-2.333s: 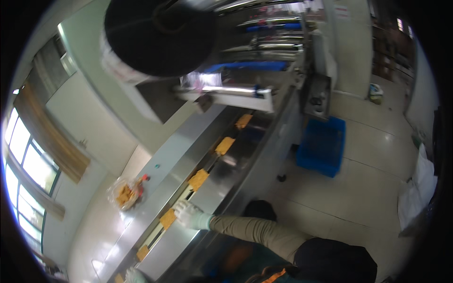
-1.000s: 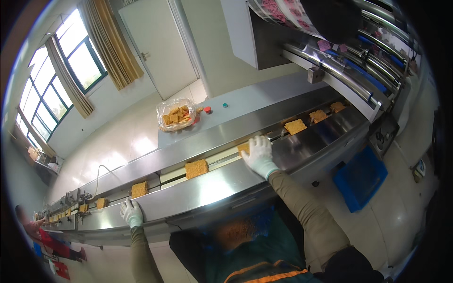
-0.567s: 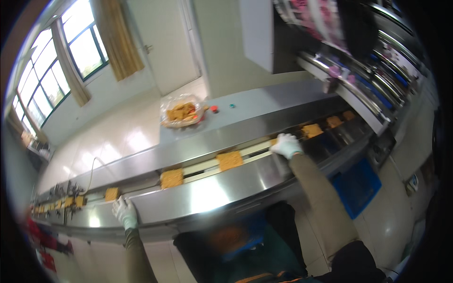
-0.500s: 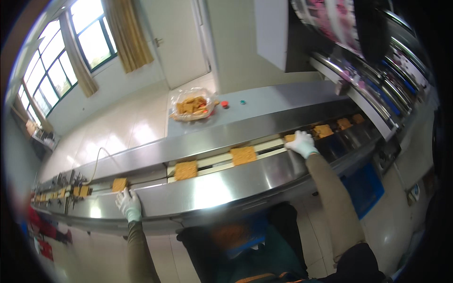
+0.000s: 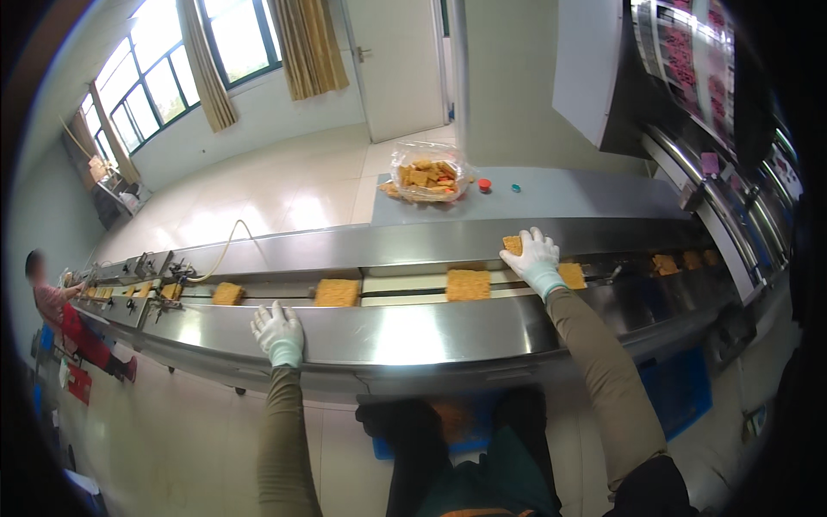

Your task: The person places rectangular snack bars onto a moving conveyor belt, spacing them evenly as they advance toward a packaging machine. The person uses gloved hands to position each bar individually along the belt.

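Observation:
My right hand [image 5: 536,261], in a white glove, grips a golden-brown square food cake [image 5: 512,245] at its fingertips, over the far side of the conveyor channel. Just right of that wrist, another cake [image 5: 571,276] lies in the channel, partly behind the forearm. My left hand [image 5: 277,333], gloved too, rests with spread fingers on the steel near rim [image 5: 379,334] and holds nothing. Beyond it, one cake [image 5: 337,293] sits in the channel to its right and a smaller-looking one [image 5: 228,294] to its left. A further cake [image 5: 468,285] lies between my hands.
A clear plastic bag of broken cakes [image 5: 428,179] stands on the grey side table [image 5: 586,194], beside a red cap [image 5: 484,185] and a small green ring [image 5: 516,188]. Rollers with printed film [image 5: 689,69] rise at right. A co-worker [image 5: 67,312] stands at far left. Blue crates [image 5: 676,392] sit below.
The view has shifted left. My right hand has raised a cake from the channel toward the far rim. My left hand has come away from a cake onto the near rim.

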Demonstrator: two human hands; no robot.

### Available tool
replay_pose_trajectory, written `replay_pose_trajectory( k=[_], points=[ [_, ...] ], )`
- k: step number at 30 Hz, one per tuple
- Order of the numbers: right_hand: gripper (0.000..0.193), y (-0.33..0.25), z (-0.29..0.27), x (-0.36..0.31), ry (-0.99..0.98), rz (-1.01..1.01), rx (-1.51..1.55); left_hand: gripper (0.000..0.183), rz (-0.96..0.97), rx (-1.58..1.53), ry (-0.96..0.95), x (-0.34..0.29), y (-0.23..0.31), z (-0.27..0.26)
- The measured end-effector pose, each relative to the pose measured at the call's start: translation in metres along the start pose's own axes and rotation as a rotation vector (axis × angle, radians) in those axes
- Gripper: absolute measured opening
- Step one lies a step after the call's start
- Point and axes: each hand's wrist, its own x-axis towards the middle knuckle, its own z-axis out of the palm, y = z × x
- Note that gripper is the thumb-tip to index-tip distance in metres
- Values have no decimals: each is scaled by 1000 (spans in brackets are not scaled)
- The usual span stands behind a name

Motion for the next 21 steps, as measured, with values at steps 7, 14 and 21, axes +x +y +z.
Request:
replay_pose_trajectory(
  k=[7,14,21],
  points=[
    [65,0,21,12,176,-9,61,44,-2,-17,36,3,-4,7],
    [50,97,38,-15,299,-177,-22,44,-70,25,5,9,3,5],
    [47,95,35,-25,287,-126,-17,42,-111,62,4,11,4,10]
  ],
)
